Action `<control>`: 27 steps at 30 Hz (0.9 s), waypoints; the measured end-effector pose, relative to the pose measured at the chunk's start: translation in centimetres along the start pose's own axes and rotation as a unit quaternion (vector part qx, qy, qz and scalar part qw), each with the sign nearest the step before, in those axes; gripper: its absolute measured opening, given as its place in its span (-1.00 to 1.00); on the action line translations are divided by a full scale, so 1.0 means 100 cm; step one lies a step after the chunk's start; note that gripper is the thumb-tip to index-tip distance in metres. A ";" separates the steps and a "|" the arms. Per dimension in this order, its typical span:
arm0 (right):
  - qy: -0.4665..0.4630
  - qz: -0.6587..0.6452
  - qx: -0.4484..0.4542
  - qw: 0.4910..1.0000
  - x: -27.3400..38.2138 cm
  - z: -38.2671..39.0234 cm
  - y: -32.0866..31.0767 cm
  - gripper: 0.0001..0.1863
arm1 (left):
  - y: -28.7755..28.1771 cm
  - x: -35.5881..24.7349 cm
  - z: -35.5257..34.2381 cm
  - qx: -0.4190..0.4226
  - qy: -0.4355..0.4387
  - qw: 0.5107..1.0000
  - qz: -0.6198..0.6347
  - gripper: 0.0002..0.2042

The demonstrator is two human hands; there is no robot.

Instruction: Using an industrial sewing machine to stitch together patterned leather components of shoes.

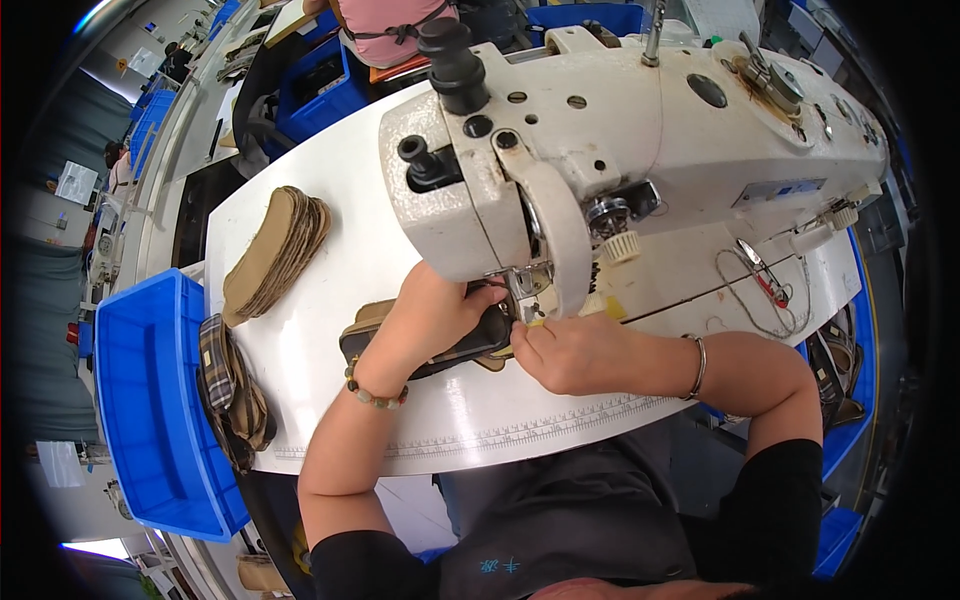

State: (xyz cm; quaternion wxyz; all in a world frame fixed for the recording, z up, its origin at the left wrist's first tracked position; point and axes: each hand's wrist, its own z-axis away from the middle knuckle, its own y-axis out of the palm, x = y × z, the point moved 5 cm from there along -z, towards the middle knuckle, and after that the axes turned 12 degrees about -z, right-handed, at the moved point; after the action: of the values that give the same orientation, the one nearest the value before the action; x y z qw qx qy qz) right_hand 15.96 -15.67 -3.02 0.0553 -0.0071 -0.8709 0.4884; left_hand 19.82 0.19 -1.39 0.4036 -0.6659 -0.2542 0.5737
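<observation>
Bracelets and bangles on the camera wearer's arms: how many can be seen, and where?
2: a multicoloured beaded bracelet around the left wrist, and a plain silver-coloured metal bangle around the right wrist. No others seem hidden.

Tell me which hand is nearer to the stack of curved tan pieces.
Left. The left hand is to the right of the stack; the right hand is farther right.

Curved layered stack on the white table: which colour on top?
The layered stack is tan, in head view.
</observation>
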 end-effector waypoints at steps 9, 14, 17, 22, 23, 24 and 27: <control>-0.001 0.015 -0.010 1.000 0.003 0.000 -0.008 -0.73 | -0.001 -0.002 0.000 -0.019 -0.033 0.996 -0.084 -0.77; 0.007 0.017 -0.007 1.000 0.000 0.001 -0.006 -0.73 | -0.002 -0.004 -0.004 -0.022 -0.035 0.992 -0.118 -0.77; 0.015 0.021 -0.007 1.000 0.001 0.000 -0.007 -0.72 | -0.001 -0.004 -0.003 -0.020 -0.046 0.990 -0.134 -0.77; 0.026 0.034 -0.004 0.999 0.002 0.001 -0.007 -0.72 | 0.000 -0.005 -0.001 -0.031 -0.039 0.988 -0.146 -0.77; 0.026 0.043 -0.005 0.999 0.002 0.001 -0.007 -0.71 | -0.001 -0.007 -0.001 -0.036 -0.038 0.986 -0.157 -0.77; 0.025 0.052 -0.007 0.998 0.002 0.001 -0.007 -0.71 | -0.002 -0.009 -0.001 -0.040 -0.038 0.984 -0.170 -0.78; 0.027 0.060 -0.010 0.998 0.002 0.002 -0.007 -0.72 | -0.003 -0.011 0.000 -0.056 -0.027 0.982 -0.176 -0.77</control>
State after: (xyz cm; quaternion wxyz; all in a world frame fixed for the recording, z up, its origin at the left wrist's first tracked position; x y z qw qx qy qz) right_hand 15.77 -16.16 -2.51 0.0490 -0.0735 -0.8717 0.4820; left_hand 19.64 -0.52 -0.49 0.4536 -0.6164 -0.4101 0.4960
